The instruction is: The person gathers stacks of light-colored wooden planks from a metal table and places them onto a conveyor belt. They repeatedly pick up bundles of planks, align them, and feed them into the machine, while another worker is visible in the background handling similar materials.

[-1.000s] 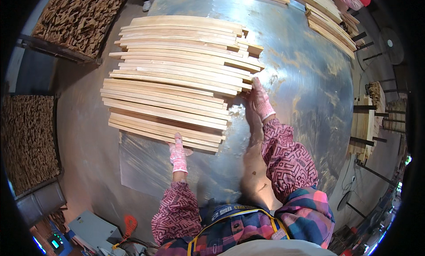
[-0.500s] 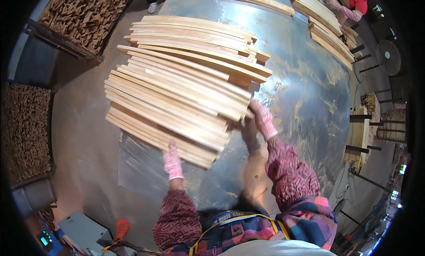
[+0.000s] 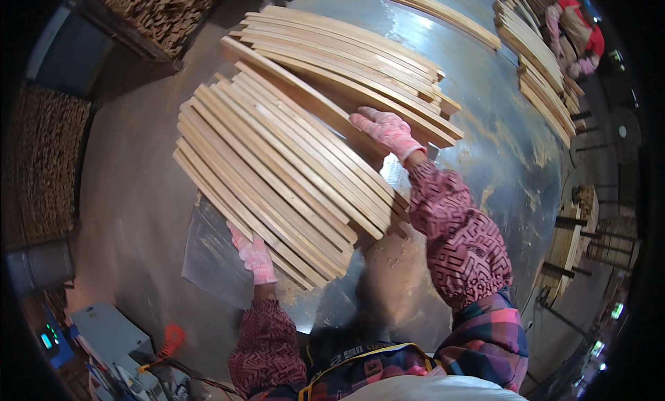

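A near batch of pale wooden strips (image 3: 270, 158) lies side by side, slanting across the metal table. Along its near edge my left hand (image 3: 255, 259), in a pink and white glove, rests with fingers stretched against the outer strip; some fingertips are hidden. One wooden strip (image 3: 298, 89) stands on edge between this batch and a farther batch of strips (image 3: 346, 54). My gloved right hand (image 3: 388, 132) is closed over the right end of that standing strip. Its thumb side is partly hidden.
The metal table (image 3: 485, 214) carries scattered sawdust. More strips (image 3: 443, 16) lie at its far edge, and stacked boards (image 3: 533, 54) are beside a person in red (image 3: 582, 33) at far right. Wood piles (image 3: 41, 165) stand left; a grey box (image 3: 111, 332) sits lower left.
My right hand has moved from the near batch's right end up to the strip between the batches. The near batch now slants more steeply, and that strip stands apart from it.
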Action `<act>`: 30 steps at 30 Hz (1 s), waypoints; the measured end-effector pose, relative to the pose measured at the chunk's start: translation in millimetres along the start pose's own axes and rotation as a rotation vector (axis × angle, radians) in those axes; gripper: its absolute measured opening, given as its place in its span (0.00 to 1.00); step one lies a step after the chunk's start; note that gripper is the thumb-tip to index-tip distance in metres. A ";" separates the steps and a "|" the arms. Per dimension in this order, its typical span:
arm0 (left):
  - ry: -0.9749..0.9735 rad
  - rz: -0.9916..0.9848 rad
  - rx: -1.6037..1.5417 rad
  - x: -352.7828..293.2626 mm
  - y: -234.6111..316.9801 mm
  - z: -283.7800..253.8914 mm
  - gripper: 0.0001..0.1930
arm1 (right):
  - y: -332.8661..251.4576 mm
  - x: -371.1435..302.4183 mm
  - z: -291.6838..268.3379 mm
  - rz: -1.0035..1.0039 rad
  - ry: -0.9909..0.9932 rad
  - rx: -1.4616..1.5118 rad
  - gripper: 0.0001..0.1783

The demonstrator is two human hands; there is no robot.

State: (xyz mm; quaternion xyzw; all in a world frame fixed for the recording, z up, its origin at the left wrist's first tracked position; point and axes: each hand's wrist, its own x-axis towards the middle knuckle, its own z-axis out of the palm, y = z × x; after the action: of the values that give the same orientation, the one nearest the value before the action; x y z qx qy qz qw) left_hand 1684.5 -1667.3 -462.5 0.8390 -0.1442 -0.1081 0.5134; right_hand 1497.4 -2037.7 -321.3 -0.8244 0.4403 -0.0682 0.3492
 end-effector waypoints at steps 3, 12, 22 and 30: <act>0.030 0.012 -0.115 11.3 13.5 7.1 0.42 | -25.5 14.6 33.7 0.005 -0.175 -0.191 0.38; -0.100 -0.024 -0.234 -29.8 0.9 -9.4 0.55 | 39.0 -62.1 87.8 -0.013 -0.221 -0.210 0.38; -0.280 0.014 -0.196 -259.1 -66.5 -60.0 0.58 | 143.6 -357.9 83.2 0.470 -0.278 -0.041 0.33; -0.318 -0.039 -0.160 -417.6 -91.1 -62.7 0.64 | 232.8 -541.5 54.3 0.301 -0.212 0.030 0.32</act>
State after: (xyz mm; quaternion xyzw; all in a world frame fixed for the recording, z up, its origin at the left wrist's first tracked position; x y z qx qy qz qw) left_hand 1326.6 -1428.4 -501.7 0.7705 -0.1981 -0.2606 0.5470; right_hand 1035.8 -1676.6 -404.1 -0.7465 0.5184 0.0657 0.4120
